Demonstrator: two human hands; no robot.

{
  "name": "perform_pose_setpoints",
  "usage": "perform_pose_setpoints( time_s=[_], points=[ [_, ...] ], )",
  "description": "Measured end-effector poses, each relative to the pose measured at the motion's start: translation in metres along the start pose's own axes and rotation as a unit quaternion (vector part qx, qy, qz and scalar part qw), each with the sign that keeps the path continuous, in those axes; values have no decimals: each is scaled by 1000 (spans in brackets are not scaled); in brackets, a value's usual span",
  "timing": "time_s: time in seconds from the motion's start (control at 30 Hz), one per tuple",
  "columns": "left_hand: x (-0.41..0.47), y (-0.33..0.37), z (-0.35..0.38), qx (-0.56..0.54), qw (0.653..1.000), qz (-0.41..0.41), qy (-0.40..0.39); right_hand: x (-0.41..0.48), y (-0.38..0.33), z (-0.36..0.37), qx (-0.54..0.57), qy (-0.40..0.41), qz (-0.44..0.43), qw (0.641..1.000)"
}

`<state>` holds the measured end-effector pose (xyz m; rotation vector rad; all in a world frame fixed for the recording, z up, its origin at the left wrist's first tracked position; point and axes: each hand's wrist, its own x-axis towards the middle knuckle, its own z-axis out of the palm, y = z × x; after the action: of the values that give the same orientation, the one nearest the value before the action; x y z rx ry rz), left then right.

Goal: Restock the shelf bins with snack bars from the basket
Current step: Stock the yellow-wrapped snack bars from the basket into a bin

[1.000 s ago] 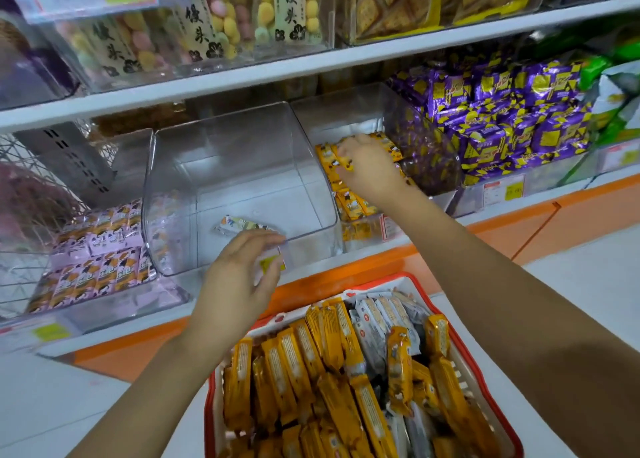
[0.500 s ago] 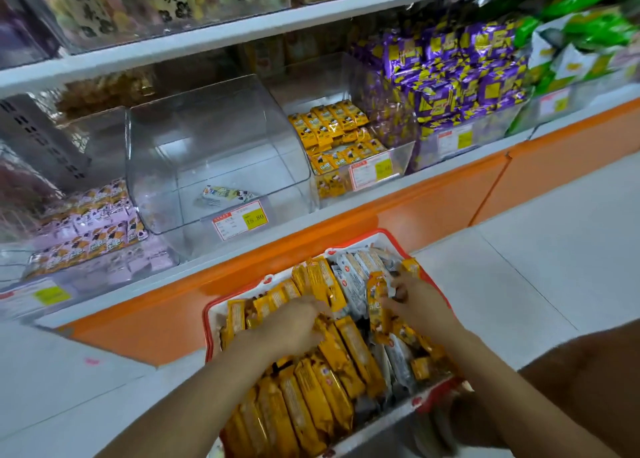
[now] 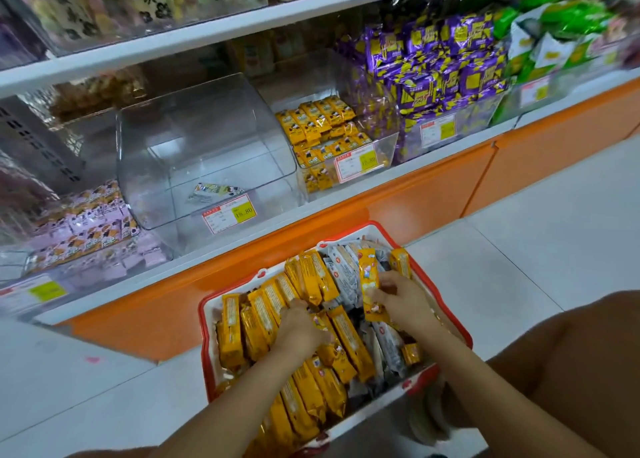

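- While both hands are in the red basket point(image 3: 203, 340), what do they hold?
- The right hand point(image 3: 403, 303) pinches one yellow bar point(image 3: 367, 272). The left hand point(image 3: 299, 331) curls its fingers down among the yellow bars point(image 3: 230, 333); I cannot tell if it grips any. The clear bin point(image 3: 207, 139) holds one pack point(image 3: 214, 191).

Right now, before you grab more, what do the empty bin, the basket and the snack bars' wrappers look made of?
Empty bin: clear hard plastic, probably acrylic; fully see-through, with soft reflections. Basket: rigid moulded plastic by the look, red rim, white wall, smooth. Snack bars: thin glossy film wrappers, crinkled and catching light.
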<state>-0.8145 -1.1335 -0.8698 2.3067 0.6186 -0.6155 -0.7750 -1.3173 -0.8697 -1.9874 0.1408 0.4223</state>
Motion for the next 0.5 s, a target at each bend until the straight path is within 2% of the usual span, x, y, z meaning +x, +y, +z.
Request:
perform_pose_setpoints(
  time_s=[0.1, 0.2, 0.37, 0.43, 0.5],
  points=[
    [-4, 2, 0, -14, 1000, -14, -8, -6, -16, -7, 84, -49, 34, 995],
    [-13, 3, 6, -33, 998, -60, -14, -7, -19, -11, 154, -53, 83, 983],
    [-12, 1, 8, -148, 982, -106, -47, -12, -19, -8, 200, -67, 99, 972],
    [-10, 4, 1, -223, 963, -135, -68, -13, -21, -6, 203, -80, 82, 972],
    [-12, 13, -11, -334, 927, -146, -89, -14, -22, -3, 197, -83, 57, 975]
  ],
)
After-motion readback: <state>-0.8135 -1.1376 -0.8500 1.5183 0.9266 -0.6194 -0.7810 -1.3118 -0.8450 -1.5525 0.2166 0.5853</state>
